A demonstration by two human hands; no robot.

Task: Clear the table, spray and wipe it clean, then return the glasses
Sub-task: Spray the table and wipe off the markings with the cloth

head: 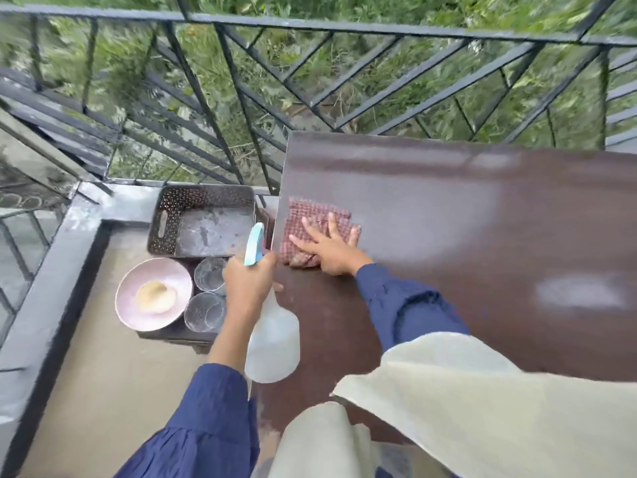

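Right fingers (332, 225) press flat on red checked cloth (310, 210); left fingers (265, 265) grip translucent sprayer (272, 339).

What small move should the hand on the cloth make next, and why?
Probably slide the cloth rightward: the right hand presses it flat at the left edge of the table, and pale patches farther right look unwiped. The left hand holds the spray bottle.

Outdoor balcony, soft daylight.
- railing (310, 27): dark metal, diagonal bars, on the far and left sides.
- floor (103, 374): tan concrete.
- curb (34, 305): raised, grey, below the railing.
- foliage (120, 63): dense green beyond the bars.
- table (448, 208): glossy dark brown top.
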